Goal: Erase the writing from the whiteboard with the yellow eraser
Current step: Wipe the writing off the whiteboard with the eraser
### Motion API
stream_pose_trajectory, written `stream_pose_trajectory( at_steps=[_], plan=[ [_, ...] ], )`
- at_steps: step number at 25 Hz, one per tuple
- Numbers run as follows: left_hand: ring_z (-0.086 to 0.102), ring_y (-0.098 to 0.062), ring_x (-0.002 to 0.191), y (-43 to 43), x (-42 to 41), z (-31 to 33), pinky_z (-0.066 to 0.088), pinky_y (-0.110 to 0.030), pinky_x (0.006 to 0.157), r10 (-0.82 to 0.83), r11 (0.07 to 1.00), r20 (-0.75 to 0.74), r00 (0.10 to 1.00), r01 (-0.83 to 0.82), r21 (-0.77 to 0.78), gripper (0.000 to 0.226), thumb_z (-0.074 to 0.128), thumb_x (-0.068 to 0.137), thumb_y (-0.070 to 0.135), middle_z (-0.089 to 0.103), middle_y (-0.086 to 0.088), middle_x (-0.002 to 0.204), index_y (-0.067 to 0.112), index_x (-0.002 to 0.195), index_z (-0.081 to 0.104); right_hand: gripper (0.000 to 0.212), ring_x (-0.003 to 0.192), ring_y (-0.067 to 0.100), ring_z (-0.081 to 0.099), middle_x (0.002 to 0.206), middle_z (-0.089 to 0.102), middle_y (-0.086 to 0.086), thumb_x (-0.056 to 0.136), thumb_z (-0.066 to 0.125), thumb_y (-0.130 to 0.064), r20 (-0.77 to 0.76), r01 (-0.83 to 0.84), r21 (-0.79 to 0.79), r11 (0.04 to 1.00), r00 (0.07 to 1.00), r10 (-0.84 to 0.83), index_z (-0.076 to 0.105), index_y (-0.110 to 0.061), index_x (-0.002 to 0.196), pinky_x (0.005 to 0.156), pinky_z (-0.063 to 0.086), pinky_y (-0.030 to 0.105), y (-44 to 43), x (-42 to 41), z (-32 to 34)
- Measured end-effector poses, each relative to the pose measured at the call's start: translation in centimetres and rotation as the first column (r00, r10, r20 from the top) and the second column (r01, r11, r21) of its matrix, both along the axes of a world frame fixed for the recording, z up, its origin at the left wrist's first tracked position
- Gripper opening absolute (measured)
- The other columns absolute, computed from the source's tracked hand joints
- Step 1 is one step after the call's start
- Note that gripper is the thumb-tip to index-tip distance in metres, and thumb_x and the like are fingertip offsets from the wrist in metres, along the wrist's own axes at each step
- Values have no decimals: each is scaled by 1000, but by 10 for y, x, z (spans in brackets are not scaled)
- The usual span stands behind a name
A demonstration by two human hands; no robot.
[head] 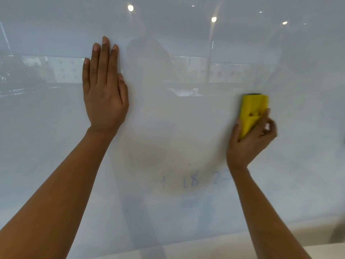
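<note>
**Eraser up on the board, faint digits below**

Right hand (250, 139) grips the yellow eraser (252, 113) by its lower end, thumb on the left edge, fingers (265, 118) curled over the right side, the upper half poking out above them. It stands upright against the whiteboard (186, 128), right of centre. Left hand (105, 90) lies flat on the board, fingers straight, close together, pointing up, holding nothing. Pale blue writing (192, 181) sits below the eraser, by the right wrist.
</note>
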State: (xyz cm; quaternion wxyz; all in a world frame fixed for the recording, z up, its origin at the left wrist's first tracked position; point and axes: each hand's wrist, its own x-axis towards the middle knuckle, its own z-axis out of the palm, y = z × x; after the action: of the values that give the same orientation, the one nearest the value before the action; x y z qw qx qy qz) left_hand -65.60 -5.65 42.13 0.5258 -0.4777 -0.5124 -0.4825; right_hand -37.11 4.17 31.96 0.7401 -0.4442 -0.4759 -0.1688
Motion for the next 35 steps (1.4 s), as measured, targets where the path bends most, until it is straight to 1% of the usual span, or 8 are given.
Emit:
stream_pose_trajectory(
  at_steps=[3, 10, 14, 18, 23, 27, 32, 35],
  plan=[
    [20, -24, 145, 0, 2, -1, 10, -34, 121, 3, 1000, 8, 1000, -3, 6, 47, 18, 102, 20, 27, -11, 156, 11, 148, 25, 64, 106, 32, 43, 129, 43, 25, 92, 48, -38, -171, 17, -31, 999, 985, -22, 33, -2, 142, 90, 37, 41, 0, -8, 15],
    [20, -23, 145, -1, 0, -1, 3, -26, 120, 8, 1000, -1, 1000, -8, 14, 46, 23, 102, 17, 28, -11, 155, 12, 148, 25, 44, 91, 28, 46, 114, 45, 9, 98, 37, -32, 810, -176, 32, 984, 581, 77, 31, -17, 139, 77, 39, 41, -40, -53, -144],
    [20, -24, 145, 0, 0, -1, 7, -30, 121, 3, 1000, -10, 1000, -2, 16, 46, 20, 102, 19, 28, -11, 155, 12, 148, 25, 39, 96, 26, 50, 114, 52, 12, 96, 46, -31, 181, -149, -95, 984, 970, 164, 44, -16, 132, 79, 42, 38, -10, -1, -127],
    [21, -25, 145, 1, 0, -1, 10, -33, 120, -2, 1000, -5, 1000, 2, 18, 46, 19, 102, 20, 28, -11, 155, 11, 147, 26, 56, 106, 43, 44, 130, 37, 29, 98, 43, -36, -305, -17, -176, 984, 952, -38, 29, -7, 144, 92, 40, 49, 7, 15, -97],
    [20, -24, 145, 1, 0, -2, 7, -31, 120, 5, 1000, 0, 1000, -5, 20, 46, 21, 102, 18, 28, -11, 155, 12, 148, 25, 46, 114, 34, 40, 132, 40, 6, 95, 42, -36, 109, -162, -258, 953, 975, 195, 37, -22, 139, 98, 32, 31, -31, -36, -168],
    [21, -24, 145, 0, -1, -2, 7, -31, 120, 13, 1000, -10, 1000, -12, 18, 47, 21, 102, 17, 28, -11, 155, 12, 148, 24, 52, 93, 38, 48, 112, 47, 17, 82, 47, -21, 609, -114, -203, 973, 763, 216, 36, -20, 134, 82, 40, 41, -39, -26, -218],
    [21, -24, 145, 0, 1, -2, 8, -32, 120, 6, 1000, -7, 1000, -6, 19, 47, 22, 101, 16, 28, -11, 155, 11, 148, 25, 56, 113, 41, 38, 130, 38, 32, 97, 39, -35, -80, -36, -259, 965, 997, 15, 27, -3, 142, 93, 35, 52, -8, 12, -130],
    [20, -24, 145, 1, 1, -3, 9, -33, 120, 8, 1000, 4, 1000, -8, 14, 46, 22, 101, 16, 28, -11, 155, 11, 148, 25, 64, 115, 36, 36, 135, 35, 25, 95, 44, -37, -72, -80, -124, 989, 995, 71, 22, -2, 145, 99, 32, 45, -6, -9, -86]
  ],
)
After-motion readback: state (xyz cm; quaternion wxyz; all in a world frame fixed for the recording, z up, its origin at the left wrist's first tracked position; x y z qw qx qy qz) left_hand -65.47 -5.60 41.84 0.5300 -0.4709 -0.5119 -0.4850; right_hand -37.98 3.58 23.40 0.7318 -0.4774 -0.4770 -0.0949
